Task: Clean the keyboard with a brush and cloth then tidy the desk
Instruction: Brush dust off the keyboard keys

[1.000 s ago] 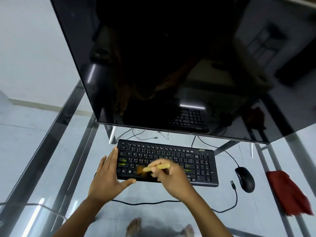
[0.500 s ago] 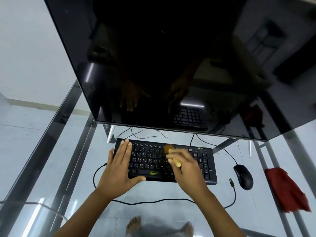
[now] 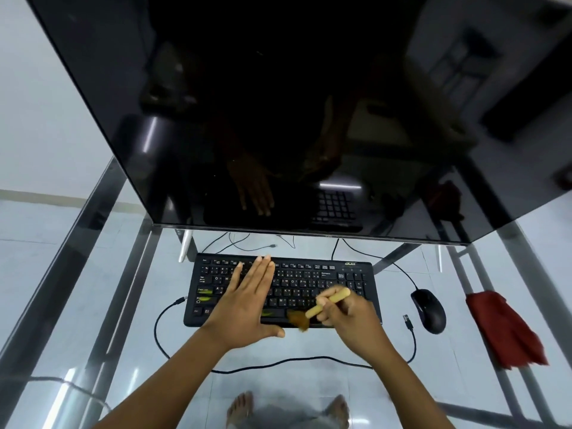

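Head view looks down through a clear glass worktop [image 3: 93, 274] on a metal frame, with pale floor tiles visible beneath it. A flat black keyboard [image 3: 322, 274] with white key legends lies across the middle of the glass, just in front of a large dark glossy monitor [image 3: 278, 103] whose screen mirrors the keyboard and a hand.

The left hand [image 3: 247, 305] is spread flat, fingers straight and close together, palm down on the left-centre keys; its thumb sticks out to the right past the keyboard's near edge. It grips nothing.

The right hand [image 3: 353, 317] is closed around a small brush with a pale wooden handle [image 3: 329, 301], pinched between thumb and fingers. The handle slants up to the right, and the brown bristles [image 3: 298, 318] point down-left, sitting at the keyboard's near edge by the space bar; they are blurred.

A black cable [image 3: 278, 363] loops over the glass in front of the keyboard and ends in a loose plug near a black computer mouse [image 3: 428, 311], which sits just right of the keyboard. Further right, well apart from the keyboard, a crumpled red cloth [image 3: 507, 329] lies at the worktop's right edge. The person's bare feet [image 3: 241, 407] show through the glass below.
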